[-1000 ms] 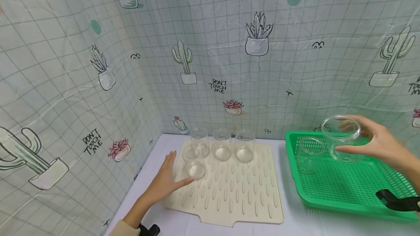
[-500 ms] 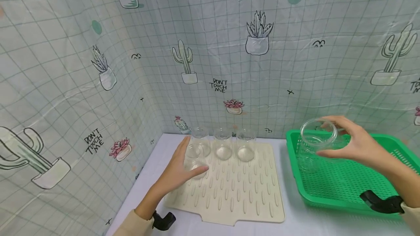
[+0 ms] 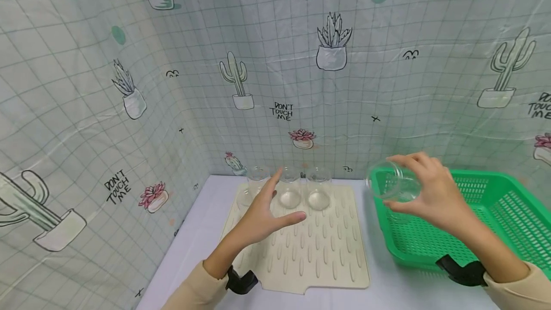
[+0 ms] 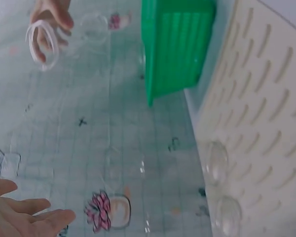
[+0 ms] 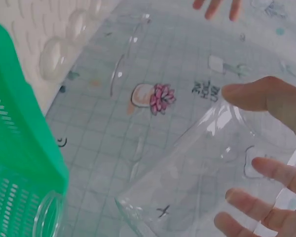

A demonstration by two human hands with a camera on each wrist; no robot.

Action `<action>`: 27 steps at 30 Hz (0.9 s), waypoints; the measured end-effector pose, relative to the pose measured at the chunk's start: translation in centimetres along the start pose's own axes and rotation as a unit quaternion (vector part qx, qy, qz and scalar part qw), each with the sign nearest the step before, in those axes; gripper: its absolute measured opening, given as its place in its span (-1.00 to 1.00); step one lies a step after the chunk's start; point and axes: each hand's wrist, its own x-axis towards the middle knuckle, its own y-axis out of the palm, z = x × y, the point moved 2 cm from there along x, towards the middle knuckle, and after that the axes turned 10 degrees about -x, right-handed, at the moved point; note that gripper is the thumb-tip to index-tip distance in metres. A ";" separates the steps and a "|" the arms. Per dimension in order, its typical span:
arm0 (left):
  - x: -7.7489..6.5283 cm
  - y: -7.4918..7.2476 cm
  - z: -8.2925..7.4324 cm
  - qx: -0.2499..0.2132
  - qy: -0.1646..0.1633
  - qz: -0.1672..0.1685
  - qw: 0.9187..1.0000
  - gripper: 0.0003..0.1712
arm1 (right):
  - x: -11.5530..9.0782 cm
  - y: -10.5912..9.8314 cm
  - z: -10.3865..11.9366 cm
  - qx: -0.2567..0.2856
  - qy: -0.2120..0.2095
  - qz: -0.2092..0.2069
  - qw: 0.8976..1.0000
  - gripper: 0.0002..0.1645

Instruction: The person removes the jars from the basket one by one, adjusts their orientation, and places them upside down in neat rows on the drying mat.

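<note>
My right hand point(image 3: 430, 190) grips a clear glass cup point(image 3: 385, 182) by its side, thumb below and fingers above in the head view. The cup is tilted sideways over the left rim of the green basket point(image 3: 387, 238), one end towards the left. In the right wrist view, the clear wall of this cup point(image 5: 182, 173) fills the space beside my fingers. My left hand point(image 3: 267, 214) hangs above the beige mat point(image 3: 318, 262), fingers spread, holding nothing. Several clear cups stand along the mat's back, one point(image 3: 318, 193) at the right; my left hand partly hides those at the left.
Another clear cup point(image 5: 48, 217) is inside the basket, mostly hidden by the held cup in the head view. A white cloth point(image 3: 176, 271) covers the table. Behind stands a cactus-print curtain point(image 3: 366, 85).
My right hand has carried the cup leftwards from above the basket's middle to its left rim, tipping it sideways. My left hand has moved right across the mat, away from the front left cup.
</note>
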 end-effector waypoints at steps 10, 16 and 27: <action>1.4 3.8 -3.6 -0.080 0.078 0.041 0.993 0.03 | -0.7 1.2 2.6 -0.078 -0.028 -0.045 0.996 -0.03; 2.3 6.2 -4.0 -0.108 0.084 0.048 0.989 -0.03 | -1.1 2.0 3.6 -0.099 -0.042 -0.070 0.992 -0.09; 4.0 9.5 -2.4 -0.141 0.110 0.035 0.983 -0.14 | -1.7 3.4 4.7 -0.125 -0.060 -0.068 0.988 -0.02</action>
